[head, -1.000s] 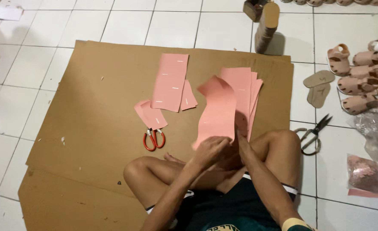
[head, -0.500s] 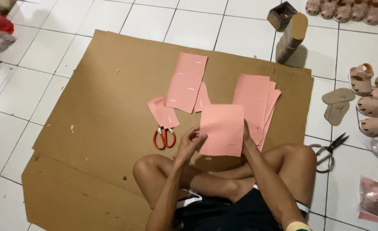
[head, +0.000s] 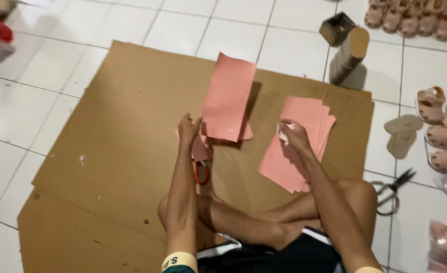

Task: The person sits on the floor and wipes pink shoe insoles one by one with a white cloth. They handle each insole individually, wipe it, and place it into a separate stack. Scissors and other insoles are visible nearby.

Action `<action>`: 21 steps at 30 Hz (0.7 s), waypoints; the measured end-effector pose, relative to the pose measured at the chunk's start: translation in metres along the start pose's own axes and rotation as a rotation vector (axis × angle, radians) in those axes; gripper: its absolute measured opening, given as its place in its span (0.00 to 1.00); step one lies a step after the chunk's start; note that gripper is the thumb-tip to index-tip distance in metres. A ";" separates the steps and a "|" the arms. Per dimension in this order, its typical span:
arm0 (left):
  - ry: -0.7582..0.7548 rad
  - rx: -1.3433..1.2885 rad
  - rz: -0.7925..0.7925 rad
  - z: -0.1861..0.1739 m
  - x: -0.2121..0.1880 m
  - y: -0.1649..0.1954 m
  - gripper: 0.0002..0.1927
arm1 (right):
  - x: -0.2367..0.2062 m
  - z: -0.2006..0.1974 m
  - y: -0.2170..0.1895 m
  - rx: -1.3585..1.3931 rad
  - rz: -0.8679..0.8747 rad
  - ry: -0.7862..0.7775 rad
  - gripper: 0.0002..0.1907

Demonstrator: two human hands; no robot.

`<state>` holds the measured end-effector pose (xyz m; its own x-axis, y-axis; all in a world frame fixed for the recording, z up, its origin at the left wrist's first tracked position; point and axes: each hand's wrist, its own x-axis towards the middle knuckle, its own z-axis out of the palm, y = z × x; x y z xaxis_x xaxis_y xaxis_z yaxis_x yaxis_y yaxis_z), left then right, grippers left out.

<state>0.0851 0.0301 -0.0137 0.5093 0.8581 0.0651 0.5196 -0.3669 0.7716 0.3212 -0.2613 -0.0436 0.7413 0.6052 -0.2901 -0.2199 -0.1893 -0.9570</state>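
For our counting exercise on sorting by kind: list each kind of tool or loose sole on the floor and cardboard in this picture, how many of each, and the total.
Scissors with red handles, partly behind the left forearm: 1
Black scissors on the tiles: 1
Loose tan soles beside the cardboard: 2
Total: 4

White tiled floor (head: 41, 116) (grey grout lines) under brown cardboard sheets (head: 117, 151).
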 end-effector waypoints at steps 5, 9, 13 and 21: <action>0.082 0.077 0.297 0.076 -0.067 0.004 0.18 | -0.042 -0.109 0.047 0.041 -0.035 0.247 0.18; -0.165 0.074 0.424 0.150 -0.149 0.052 0.17 | -0.061 -0.130 0.045 -0.067 -0.048 0.242 0.14; -0.356 0.213 0.527 0.194 -0.201 0.080 0.26 | -0.068 -0.115 0.052 -0.519 -0.374 0.197 0.10; -0.347 0.340 0.575 0.207 -0.222 0.072 0.37 | -0.091 -0.125 0.071 -0.910 -0.327 -0.299 0.08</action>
<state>0.1517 -0.2610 -0.1039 0.9220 0.3562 0.1519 0.2614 -0.8618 0.4346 0.3171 -0.4267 -0.0843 0.4621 0.8782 -0.1235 0.6253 -0.4214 -0.6568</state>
